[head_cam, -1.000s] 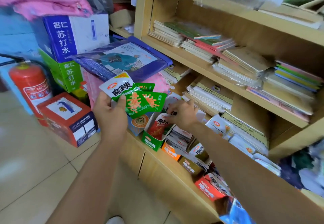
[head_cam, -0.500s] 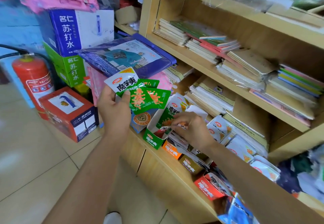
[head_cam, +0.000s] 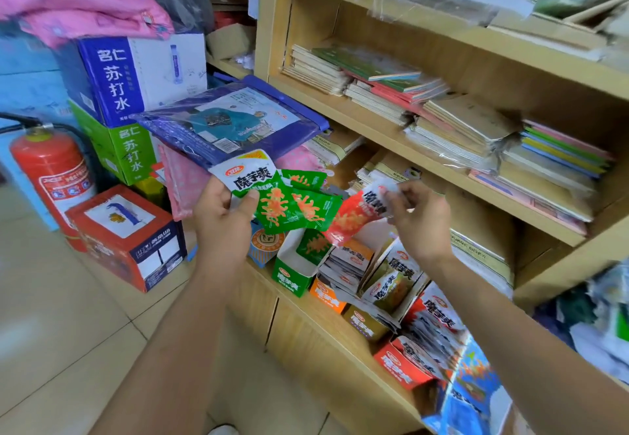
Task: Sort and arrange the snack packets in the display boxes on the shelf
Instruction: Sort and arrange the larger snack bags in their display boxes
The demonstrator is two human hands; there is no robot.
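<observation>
My left hand (head_cam: 223,220) grips a fan of green snack packets (head_cam: 289,205) above the shelf's left end. My right hand (head_cam: 417,218) pinches the white top of a red snack packet (head_cam: 354,215), lifted beside the green ones. Below them a row of display boxes runs along the wooden shelf (head_cam: 343,342): a green box (head_cam: 292,276) holding one green packet, an orange box (head_cam: 328,293) with pale packets, a gold box (head_cam: 366,325), and a red box (head_cam: 401,365). More packets are piled loosely over these boxes.
Stacks of notebooks (head_cam: 442,121) fill the upper shelves. A blue plastic package (head_cam: 231,121) lies just behind the green packets. Cartons (head_cam: 136,73) and a red box (head_cam: 126,237) stand on the tiled floor at left, beside a red fire extinguisher (head_cam: 51,169).
My right hand has come up out of the boxes with a red packet and carried it toward the green packets. My left hand kept its hold, shifting slightly right.
</observation>
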